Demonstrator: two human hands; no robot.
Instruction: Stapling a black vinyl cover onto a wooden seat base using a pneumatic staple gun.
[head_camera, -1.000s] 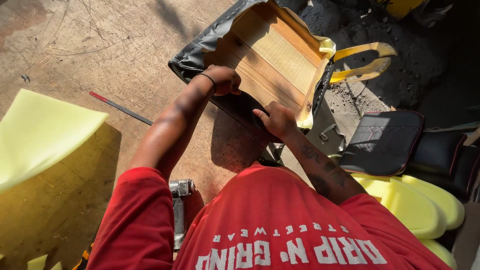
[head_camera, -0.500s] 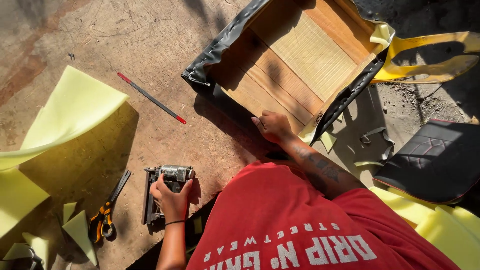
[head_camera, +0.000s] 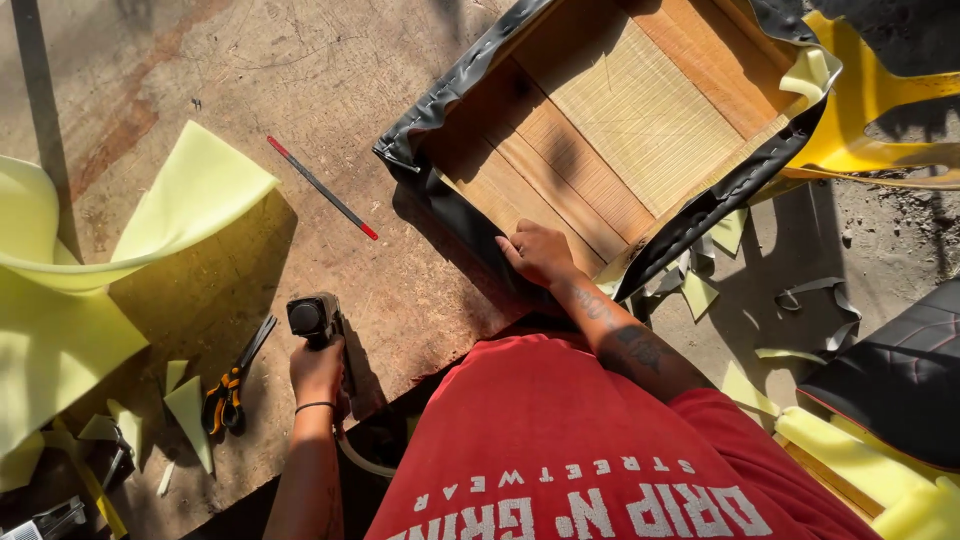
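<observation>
Since half a second ago my left hand (head_camera: 318, 372) has lifted the staple gun (head_camera: 312, 322) off the surface (head_camera: 330, 130) and tipped it up, nose toward the seat frame (head_camera: 610, 120), while my right hand (head_camera: 540, 252) has stayed pressed on the black cover (head_camera: 470, 235) at the frame's near left edge. The left grip is clamped around the gun's handle; the right fingers lie flat and together on the cover, pinning it rather than closing on anything.

The frame lies upside down on the far right of the surface, wood slats and woven panel facing up, the black cover folded over its rim.

My worries: the right fingers sit just where the cover meets the wood, so a staple fired close by could catch them. If the right hand eases, I judge the cover could slip back and wrinkle. The hose below the gun could snag on the near edge of the surface. The scissors (head_camera: 232, 385) and foam scraps (head_camera: 190, 410) lie near left, the red-tipped rod (head_camera: 322, 187) farther off.
</observation>
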